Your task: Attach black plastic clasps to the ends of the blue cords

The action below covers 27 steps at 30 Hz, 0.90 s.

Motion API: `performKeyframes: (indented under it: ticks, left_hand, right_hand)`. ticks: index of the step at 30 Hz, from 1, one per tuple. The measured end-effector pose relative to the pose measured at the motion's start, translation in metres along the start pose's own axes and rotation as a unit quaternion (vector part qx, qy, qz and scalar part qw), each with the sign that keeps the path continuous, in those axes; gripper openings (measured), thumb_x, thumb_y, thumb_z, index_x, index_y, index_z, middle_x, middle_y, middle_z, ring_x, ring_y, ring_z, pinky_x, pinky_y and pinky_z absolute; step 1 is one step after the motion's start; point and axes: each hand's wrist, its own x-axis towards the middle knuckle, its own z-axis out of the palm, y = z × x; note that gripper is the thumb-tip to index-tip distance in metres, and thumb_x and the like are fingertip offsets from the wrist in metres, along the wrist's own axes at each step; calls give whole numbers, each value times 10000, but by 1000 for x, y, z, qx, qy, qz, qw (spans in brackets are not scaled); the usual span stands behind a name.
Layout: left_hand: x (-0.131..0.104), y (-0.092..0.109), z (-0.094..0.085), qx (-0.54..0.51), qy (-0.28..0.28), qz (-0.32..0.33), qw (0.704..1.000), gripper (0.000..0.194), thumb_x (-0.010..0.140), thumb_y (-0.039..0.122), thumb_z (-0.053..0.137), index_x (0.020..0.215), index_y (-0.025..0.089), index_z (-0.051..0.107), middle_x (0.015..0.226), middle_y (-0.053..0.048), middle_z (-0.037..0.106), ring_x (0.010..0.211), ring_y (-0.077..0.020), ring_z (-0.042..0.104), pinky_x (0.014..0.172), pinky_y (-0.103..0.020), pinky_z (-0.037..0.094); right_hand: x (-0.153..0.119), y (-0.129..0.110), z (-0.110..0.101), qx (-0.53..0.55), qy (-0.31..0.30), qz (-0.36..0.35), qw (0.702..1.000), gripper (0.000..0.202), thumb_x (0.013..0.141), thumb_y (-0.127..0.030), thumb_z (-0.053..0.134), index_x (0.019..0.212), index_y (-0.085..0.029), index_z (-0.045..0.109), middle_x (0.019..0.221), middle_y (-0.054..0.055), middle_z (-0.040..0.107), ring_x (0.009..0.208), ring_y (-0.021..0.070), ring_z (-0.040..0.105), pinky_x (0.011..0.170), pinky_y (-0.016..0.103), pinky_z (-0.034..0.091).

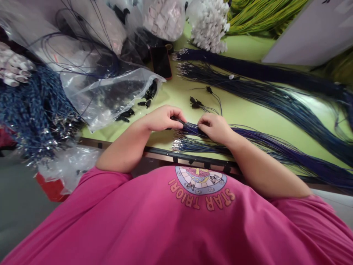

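Both hands meet over a bundle of dark blue wires (256, 137) near the table's front edge. My left hand (167, 118) is closed, thumb and fingers pinched at the bundle's left end; a small dark part shows by the fingers, too small to name. My right hand (213, 127) has its fingers closed on the wires just to the right. Bare metal wire ends (176, 143) lie below the hands. Beyond them, black connectors (195, 102) with short wires attached rest on the green table (176, 92).
A clear plastic bag (110, 95) spills loose black connectors (125, 115) at the left. Behind are a phone (161, 62), white connectors (208, 27) and yellow-green wires (256, 16). Long dark wire bundles (248, 86) stretch to the right. Blue wires (41, 106) hang at the far left.
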Motion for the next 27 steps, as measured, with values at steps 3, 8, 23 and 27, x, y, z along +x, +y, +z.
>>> performKeyframes:
  ticks: [3, 8, 23, 27]
  left_hand:
    - [0, 2, 0, -6, 5, -1, 1000, 180, 675, 181, 724, 844, 134, 683, 749, -2, 666, 589, -55, 525, 587, -207, 413]
    - [0, 2, 0, 1, -1, -7, 1000, 187, 679, 188, 718, 852, 129, 680, 769, -10, 668, 603, -63, 532, 578, -208, 410]
    - [6, -1, 12, -132, 16, 3, 991, 259, 660, 232, 770, 847, 121, 629, 685, 6, 645, 553, -60, 540, 546, -201, 426]
    - [7, -4, 14, -180, 21, 7, 983, 281, 637, 245, 792, 827, 126, 622, 732, -18, 686, 552, -61, 550, 558, -212, 443]
  right_hand:
    - [-2, -1, -1, 6, 32, 19, 999, 141, 765, -176, 510, 747, -173, 650, 747, 29, 666, 676, 149, 538, 666, 264, 384]
    - [-5, -2, 3, -41, 64, -12, 997, 154, 779, -185, 489, 773, -177, 643, 725, 42, 655, 656, 159, 529, 651, 278, 376]
    - [-20, -28, -11, 161, 108, -60, 979, 174, 789, -287, 599, 922, -183, 643, 685, -16, 603, 591, 106, 498, 594, 255, 398]
    - [-18, -26, -11, 134, 111, 7, 985, 183, 818, -302, 555, 777, -173, 676, 659, 1, 617, 603, 115, 494, 598, 259, 382]
